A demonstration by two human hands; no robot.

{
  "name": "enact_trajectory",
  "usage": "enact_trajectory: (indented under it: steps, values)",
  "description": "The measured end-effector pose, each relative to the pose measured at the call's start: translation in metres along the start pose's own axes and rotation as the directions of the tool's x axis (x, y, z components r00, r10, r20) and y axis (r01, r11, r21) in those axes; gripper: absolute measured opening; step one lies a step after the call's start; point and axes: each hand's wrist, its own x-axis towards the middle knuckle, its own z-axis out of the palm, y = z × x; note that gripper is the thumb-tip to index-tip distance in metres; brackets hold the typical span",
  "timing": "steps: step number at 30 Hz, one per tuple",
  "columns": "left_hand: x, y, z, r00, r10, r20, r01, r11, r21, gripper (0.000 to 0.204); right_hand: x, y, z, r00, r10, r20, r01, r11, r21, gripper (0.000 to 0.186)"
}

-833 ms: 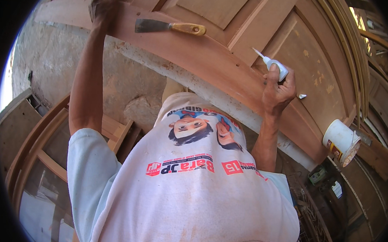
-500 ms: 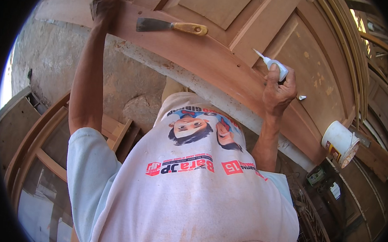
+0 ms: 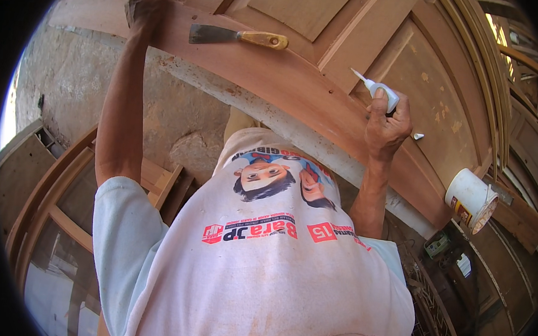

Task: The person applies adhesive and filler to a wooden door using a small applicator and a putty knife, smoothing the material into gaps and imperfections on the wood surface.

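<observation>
A large panelled wooden door (image 3: 298,78) lies flat in front of me. My left hand (image 3: 145,3) rests on its near rail at the far left, fingers pressed on the wood. My right hand (image 3: 388,127) grips a small white glue tube (image 3: 379,91) whose nozzle points up and left over the door's rail. A small white cap (image 3: 418,137) lies on the wood just right of that hand. A putty knife (image 3: 236,37) with a wooden handle and metal blade lies on the rail between my hands.
A white plastic tub (image 3: 471,200) sits tipped at the door's right end. Wooden frames (image 3: 54,205) lean at the lower left, and curved wooden frames (image 3: 487,76) stand at the upper right. Rough concrete floor (image 3: 73,78) shows under the door.
My right hand with the glue tube has shifted slightly along the rail. The left hand and putty knife keep their places.
</observation>
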Motion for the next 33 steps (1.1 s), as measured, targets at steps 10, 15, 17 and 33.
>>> enact_trajectory:
  steps: [10, 15, 17, 33]
  values:
    - [0.002, -0.008, 0.003, 0.999, -0.024, 0.040, 0.021, 0.998, 0.062, 0.038, -0.001, -0.006, -0.001, 0.979, 0.199, -0.038, -0.177, 0.934, 0.312, 0.023]
    - [0.006, -0.026, 0.007, 0.990, -0.070, 0.119, 0.064, 0.996, 0.058, 0.044, 0.006, -0.012, -0.012, 0.928, 0.370, 0.047, -0.298, 0.660, 0.690, 0.029]
    - [0.008, -0.028, 0.007, 0.990, -0.078, 0.115, 0.068, 0.994, 0.084, 0.046, 0.008, -0.015, -0.015, 0.915, 0.395, 0.075, -0.312, 0.580, 0.752, 0.033]
    - [0.013, -0.035, 0.009, 0.988, -0.073, 0.139, 0.055, 0.990, 0.130, 0.050, 0.003, -0.016, -0.018, 0.922, 0.363, 0.133, -0.292, 0.430, 0.854, 0.030]
